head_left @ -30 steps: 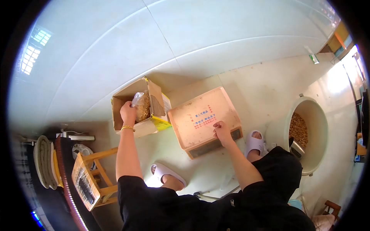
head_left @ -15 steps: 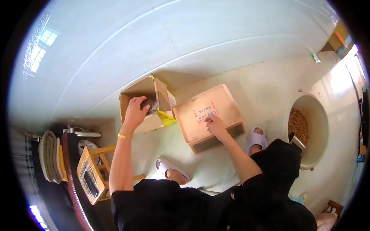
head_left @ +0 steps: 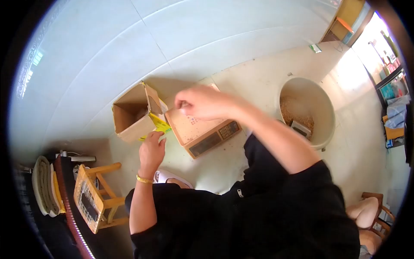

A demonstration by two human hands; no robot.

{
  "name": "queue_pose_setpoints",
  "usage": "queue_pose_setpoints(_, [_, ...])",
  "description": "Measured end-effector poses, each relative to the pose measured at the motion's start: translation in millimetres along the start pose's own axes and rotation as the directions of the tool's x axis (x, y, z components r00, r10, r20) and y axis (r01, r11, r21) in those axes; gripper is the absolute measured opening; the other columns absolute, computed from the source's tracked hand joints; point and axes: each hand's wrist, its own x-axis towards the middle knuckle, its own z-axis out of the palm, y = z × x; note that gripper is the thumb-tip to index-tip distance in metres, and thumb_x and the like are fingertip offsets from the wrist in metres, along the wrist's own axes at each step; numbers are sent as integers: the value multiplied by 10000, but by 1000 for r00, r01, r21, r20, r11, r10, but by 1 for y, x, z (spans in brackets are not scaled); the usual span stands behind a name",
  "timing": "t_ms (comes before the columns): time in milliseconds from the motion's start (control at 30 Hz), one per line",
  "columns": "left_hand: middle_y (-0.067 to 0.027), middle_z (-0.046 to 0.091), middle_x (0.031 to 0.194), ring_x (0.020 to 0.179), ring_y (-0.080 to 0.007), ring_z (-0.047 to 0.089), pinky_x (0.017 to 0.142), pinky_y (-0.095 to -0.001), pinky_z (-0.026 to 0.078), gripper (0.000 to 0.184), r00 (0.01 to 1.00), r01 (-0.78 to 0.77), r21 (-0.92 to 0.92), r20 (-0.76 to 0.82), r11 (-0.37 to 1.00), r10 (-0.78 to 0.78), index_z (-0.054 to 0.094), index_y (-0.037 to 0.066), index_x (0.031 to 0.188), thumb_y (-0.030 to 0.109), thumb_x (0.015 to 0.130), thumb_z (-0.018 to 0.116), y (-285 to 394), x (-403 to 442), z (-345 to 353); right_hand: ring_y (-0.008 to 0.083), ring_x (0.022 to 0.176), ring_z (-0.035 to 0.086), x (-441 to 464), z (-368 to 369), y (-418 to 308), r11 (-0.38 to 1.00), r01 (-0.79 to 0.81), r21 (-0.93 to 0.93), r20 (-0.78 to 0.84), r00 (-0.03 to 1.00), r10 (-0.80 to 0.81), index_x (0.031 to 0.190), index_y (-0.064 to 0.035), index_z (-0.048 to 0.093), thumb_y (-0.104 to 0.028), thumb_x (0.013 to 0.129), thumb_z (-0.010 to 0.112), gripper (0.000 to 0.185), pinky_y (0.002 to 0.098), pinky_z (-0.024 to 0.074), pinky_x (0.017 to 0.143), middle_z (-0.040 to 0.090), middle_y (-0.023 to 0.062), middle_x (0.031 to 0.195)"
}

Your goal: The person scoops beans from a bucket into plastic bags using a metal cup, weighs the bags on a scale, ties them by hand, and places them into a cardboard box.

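Observation:
My right hand (head_left: 202,102) is raised over an orange-beige electronic weighing scale (head_left: 202,140) with a keypad and display on its front. Its fingers are curled together, slightly blurred, and whatever they may hold cannot be made out. Left of the scale stands an open cardboard box (head_left: 131,113) with a yellow-green printed side; its inside is shadowed, with something indistinct at the bottom. My left hand (head_left: 152,151), with a gold bracelet at the wrist, hovers by the box's near corner, fingers loosely apart and holding nothing visible.
A large pale tub (head_left: 321,112) of brown pellets or grain, with a metal scoop (head_left: 300,128) in it, stands to the right. At left is a wooden stool (head_left: 92,198) beside folded cloths (head_left: 45,185). Another person's bare leg (head_left: 364,211) shows at lower right. A tiled wall rises behind.
My left hand has come out of the box toward me. My right hand has lifted and swung left across the scale. The view has shifted right, and my right foot is hidden now.

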Motion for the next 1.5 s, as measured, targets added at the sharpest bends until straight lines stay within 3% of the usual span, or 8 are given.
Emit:
queue_pose_setpoints(167, [-137, 603, 1007, 908, -333, 573, 775, -398, 458, 245, 1000, 1, 72, -11, 997, 0, 611, 55, 1024, 144, 797, 594, -12, 0, 0, 132, 816, 587, -144, -44, 3, 973, 63, 223, -162, 986, -27, 1050, -21, 568, -129, 891, 525, 196, 277, 463, 733, 628, 65, 913])
queue_pose_setpoints(300, [-138, 603, 1010, 911, -332, 573, 771, -400, 458, 243, 1000, 5, 47, -21, 999, -4, 614, 55, 1016, 148, 793, 598, -20, -11, -1, 98, 748, 548, -250, 4, 104, 753, -301, 585, -161, 867, 472, 1005, -38, 588, -121, 883, 527, 159, 260, 457, 673, 619, 49, 862])
queue_pose_setpoints(500, [-145, 617, 984, 679, -284, 599, 668, -371, 474, 248, 997, -76, 167, -15, 983, 79, 618, 55, 1025, 138, 791, 613, -31, -10, 2, 361, 908, 598, -372, 164, 256, 525, -761, -381, -23, 575, 818, 915, -57, 610, -207, 783, 584, 201, 446, 476, 790, 625, 203, 914])
queue_pose_setpoints(733, [-151, 612, 998, 911, -330, 575, 774, -398, 458, 241, 998, -56, 102, 27, 993, 53, 616, 48, 1007, 139, 785, 605, -9, 0, 7, 377, 919, 556, -335, 236, 328, 778, -627, -36, -268, 756, 597, 913, -62, 583, -185, 767, 571, 191, 459, 468, 749, 557, 199, 945])
queue_pose_setpoints(1100, [-140, 604, 1007, 766, -304, 594, 716, -384, 466, 241, 995, -75, 120, 75, 990, 66, 608, 54, 1027, 128, 797, 593, 8, 4, 6, 390, 926, 570, -274, 234, 328, 436, -897, 72, -630, 298, 717, 1045, -77, 576, -229, 720, 587, 360, 464, 462, 805, 579, 212, 1021])
queue_pose_setpoints(1200, [-138, 606, 997, 768, -300, 594, 717, -385, 464, 246, 994, -65, 127, 100, 990, 52, 606, 56, 1035, 124, 799, 593, 11, 2, 3, 367, 937, 585, -328, 308, 415, 662, -746, -75, -39, 665, 746, 1050, -114, 610, -206, 691, 580, 371, 437, 468, 821, 603, 196, 1027])
queue_pose_setpoints(1367, [-138, 607, 974, 737, -293, 597, 700, -391, 464, 246, 993, -39, 151, 120, 988, 21, 606, 60, 1039, 120, 800, 594, 14, 0, 3, 376, 918, 591, -340, 311, 387, 594, -798, 101, -53, 592, 804, 901, -106, 657, -189, 690, 582, 239, 443, 475, 790, 613, 199, 1007])
queue_pose_setpoints(1500, [-136, 608, 975, 728, -292, 600, 689, -391, 466, 247, 990, -47, 185, 139, 982, 21, 606, 65, 1041, 121, 801, 596, 15, 1, 3, 402, 999, 545, -311, 261, 351, 380, -843, 382, -461, 182, 868, 898, -106, 652, -190, 736, 566, 201, 447, 458, 828, 561, 230, 1109])
